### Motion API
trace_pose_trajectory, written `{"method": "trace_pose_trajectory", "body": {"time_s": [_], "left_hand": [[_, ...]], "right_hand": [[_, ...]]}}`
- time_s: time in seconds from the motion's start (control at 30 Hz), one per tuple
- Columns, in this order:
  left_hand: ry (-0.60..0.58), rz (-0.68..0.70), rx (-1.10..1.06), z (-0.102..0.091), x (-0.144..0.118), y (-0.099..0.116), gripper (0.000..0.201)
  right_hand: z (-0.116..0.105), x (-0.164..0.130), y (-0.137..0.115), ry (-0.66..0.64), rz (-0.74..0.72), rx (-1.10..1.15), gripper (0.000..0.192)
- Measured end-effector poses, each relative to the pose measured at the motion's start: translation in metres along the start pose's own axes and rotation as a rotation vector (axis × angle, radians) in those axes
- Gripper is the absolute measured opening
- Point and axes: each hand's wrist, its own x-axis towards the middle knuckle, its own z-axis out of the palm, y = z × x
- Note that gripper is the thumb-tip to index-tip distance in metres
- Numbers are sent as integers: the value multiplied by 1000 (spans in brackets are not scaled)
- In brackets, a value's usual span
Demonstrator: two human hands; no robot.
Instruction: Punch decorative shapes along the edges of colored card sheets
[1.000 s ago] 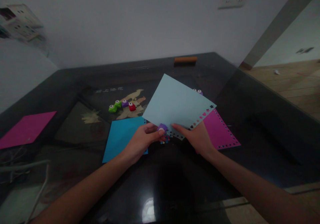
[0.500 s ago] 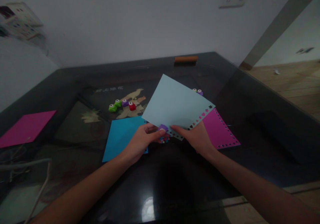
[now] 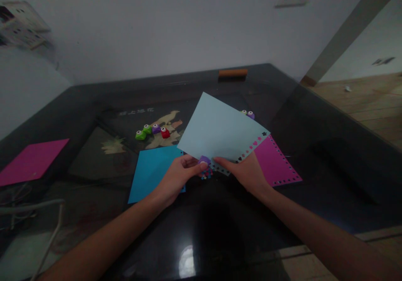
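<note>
My left hand (image 3: 176, 178) pinches a small purple paper punch (image 3: 204, 160) against the near edge of a pale blue sheet (image 3: 220, 130). My right hand (image 3: 248, 173) grips that same sheet from below at its near edge and holds it tilted above the table. A row of punched shapes runs along the sheet's right edge. Small coloured paper bits (image 3: 206, 174) lie on the glass under the punch.
A bright blue sheet (image 3: 150, 170) lies under my left hand; a magenta sheet (image 3: 276, 161) with punched edges lies to the right. Several small punches (image 3: 152, 131) sit farther back, two more (image 3: 248, 114) behind the sheet. Another magenta sheet (image 3: 29, 161) lies far left on the dark glass table (image 3: 314, 147).
Hands and sheet have hardly shifted; the purple punch has sunk slightly under my left thumb.
</note>
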Motion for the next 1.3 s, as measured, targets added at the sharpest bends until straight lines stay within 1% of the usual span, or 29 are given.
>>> {"method": "trace_pose_trajectory", "body": {"time_s": [0.3,0.43,0.67,0.93,1.1,1.3], "left_hand": [[0,4,11,-1,0,-2,24],[18,-7,-7,0,0,-2,23],[18,0,26,-1,0,-3,23],[27,11,12,0,-1,-2,28],[25,-4,-11,1,-1,-1,25],[45,13,7,1,-1,-2,24]], "right_hand": [[-1,0,0,-3,-5,-24,36],[-1,-1,0,-2,-10,-20,36],[-1,-1,-1,2,-1,-12,36],[0,-1,-1,8,17,-6,38],[0,-1,-3,2,7,-3,37],[-1,-2,-3,0,3,-2,36]]}}
